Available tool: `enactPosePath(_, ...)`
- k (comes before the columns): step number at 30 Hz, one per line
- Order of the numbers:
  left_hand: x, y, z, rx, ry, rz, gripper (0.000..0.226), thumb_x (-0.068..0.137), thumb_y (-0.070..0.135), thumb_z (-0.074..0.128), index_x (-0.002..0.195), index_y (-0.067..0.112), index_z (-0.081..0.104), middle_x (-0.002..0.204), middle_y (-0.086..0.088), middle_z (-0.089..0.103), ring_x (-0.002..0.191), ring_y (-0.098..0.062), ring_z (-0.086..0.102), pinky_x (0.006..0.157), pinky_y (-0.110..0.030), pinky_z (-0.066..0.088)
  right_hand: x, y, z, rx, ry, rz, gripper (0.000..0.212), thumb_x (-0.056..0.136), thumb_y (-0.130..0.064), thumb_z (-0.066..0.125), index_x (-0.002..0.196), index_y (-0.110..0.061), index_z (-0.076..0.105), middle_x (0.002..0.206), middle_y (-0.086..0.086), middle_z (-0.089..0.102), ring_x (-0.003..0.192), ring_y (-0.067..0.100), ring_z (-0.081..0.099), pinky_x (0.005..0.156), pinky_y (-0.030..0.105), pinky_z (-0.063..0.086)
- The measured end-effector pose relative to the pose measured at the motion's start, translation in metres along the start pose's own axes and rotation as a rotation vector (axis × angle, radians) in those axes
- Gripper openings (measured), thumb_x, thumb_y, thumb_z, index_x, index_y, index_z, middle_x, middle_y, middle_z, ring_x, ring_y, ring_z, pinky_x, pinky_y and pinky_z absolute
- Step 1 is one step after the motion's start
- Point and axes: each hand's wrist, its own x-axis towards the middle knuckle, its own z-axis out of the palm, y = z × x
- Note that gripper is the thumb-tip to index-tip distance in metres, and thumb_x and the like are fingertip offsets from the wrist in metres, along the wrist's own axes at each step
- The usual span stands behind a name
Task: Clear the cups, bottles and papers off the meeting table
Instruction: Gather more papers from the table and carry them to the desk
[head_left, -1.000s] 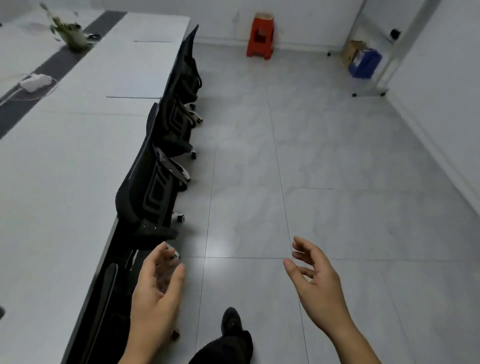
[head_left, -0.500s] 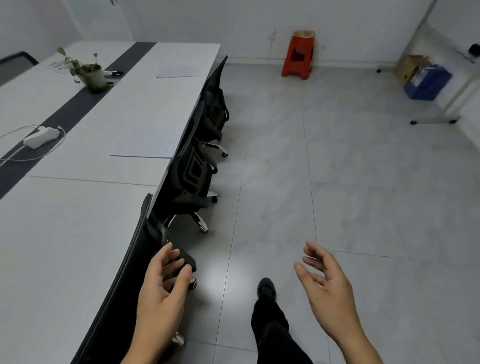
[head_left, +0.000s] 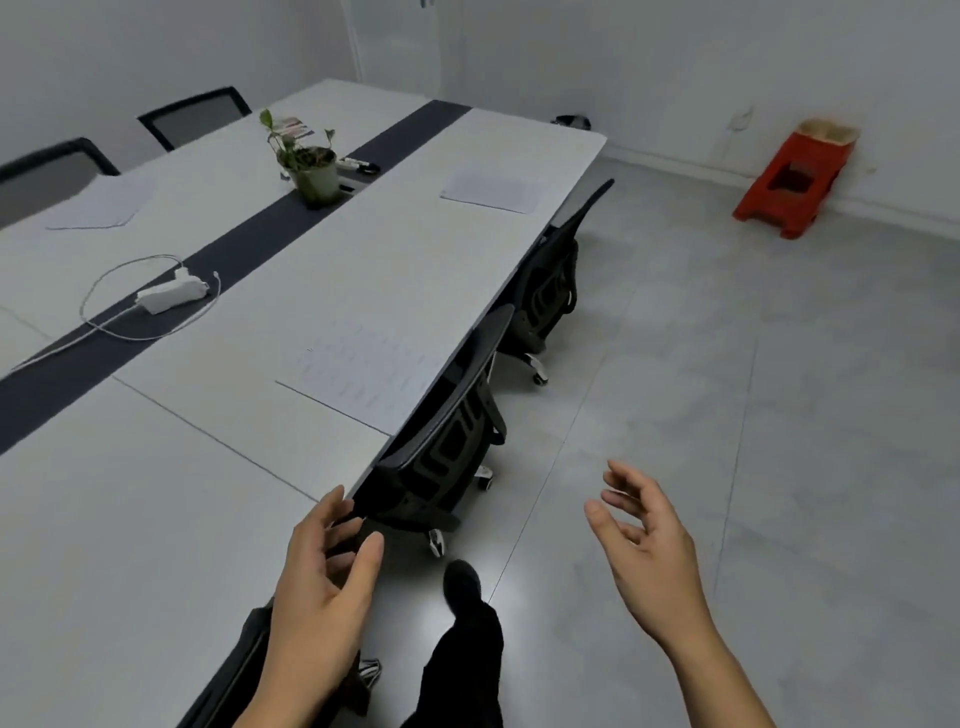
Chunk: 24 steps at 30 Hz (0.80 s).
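Observation:
The long white meeting table with a dark centre strip fills the left half of the view. A printed paper lies at its near right edge. A second paper lies farther along that edge, and a third paper rests on the far side. My left hand hovers at the table's right edge, fingers apart and empty. My right hand is raised over the floor, open and empty. No cups or bottles are visible.
A potted plant, pens and a white power strip with cable sit on the centre strip. Black office chairs are tucked under the right edge, with more chairs on the far side. A red stool stands by the wall.
The view has swung left and up along the table, bringing the papers and far chairs into sight. Both hands stay open and low, my left one now at the table edge.

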Motion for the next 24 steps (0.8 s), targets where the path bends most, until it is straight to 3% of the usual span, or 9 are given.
enactPosePath(3,0.056,-0.017,0.027,0.017,0.029,-0.063,0.051,0.092,0.018,0.066,0.137,0.033,0.047,0.128,0.019,0.056,0.113,0.007,0.055,0.09,-0.022,0.044,0.066,0.011,0.021,-0.026,-0.047,0.026,0.042,0.092,-0.023,0.068,0.126,-0.043,0.052,0.127,-0.021,0.059,0.115,-0.005,0.056,0.09,0.02,0.05)
enactPosePath(8,0.178,-0.016,0.068,0.021,0.116,-0.13,0.048,0.094,0.017,0.063,0.136,0.033,0.046,0.133,0.009,0.053,0.115,-0.005,0.056,0.089,-0.026,0.043,0.197,-0.012,0.045,-0.155,-0.148,-0.015,0.043,0.092,-0.026,0.067,0.129,-0.041,0.052,0.128,-0.023,0.056,0.116,-0.006,0.055,0.097,0.03,0.051)
enactPosePath(16,0.334,0.011,0.112,0.061,0.196,-0.192,0.05,0.096,0.023,0.059,0.142,0.029,0.042,0.137,0.013,0.046,0.114,0.001,0.052,0.092,-0.026,0.043,0.391,-0.069,0.101,-0.179,-0.262,-0.081,0.042,0.093,-0.026,0.066,0.124,-0.05,0.049,0.126,-0.021,0.056,0.116,-0.004,0.054,0.094,0.024,0.047)
enactPosePath(21,0.378,0.0,0.135,0.064,0.377,-0.336,0.048,0.095,0.022,0.061,0.14,0.031,0.045,0.133,0.015,0.049,0.114,0.004,0.054,0.086,-0.019,0.043,0.48,-0.05,0.147,-0.207,-0.489,-0.02,0.043,0.093,-0.026,0.066,0.132,-0.039,0.052,0.125,-0.017,0.058,0.117,-0.003,0.055,0.097,0.027,0.05)
enactPosePath(24,0.395,-0.008,0.159,0.069,0.519,-0.487,0.049,0.095,0.021,0.062,0.14,0.03,0.045,0.135,0.011,0.049,0.115,0.0,0.054,0.093,-0.028,0.047,0.538,-0.041,0.177,-0.228,-0.679,0.007,0.045,0.093,-0.025,0.066,0.134,-0.035,0.052,0.125,-0.012,0.059,0.115,-0.007,0.055,0.095,0.023,0.049)
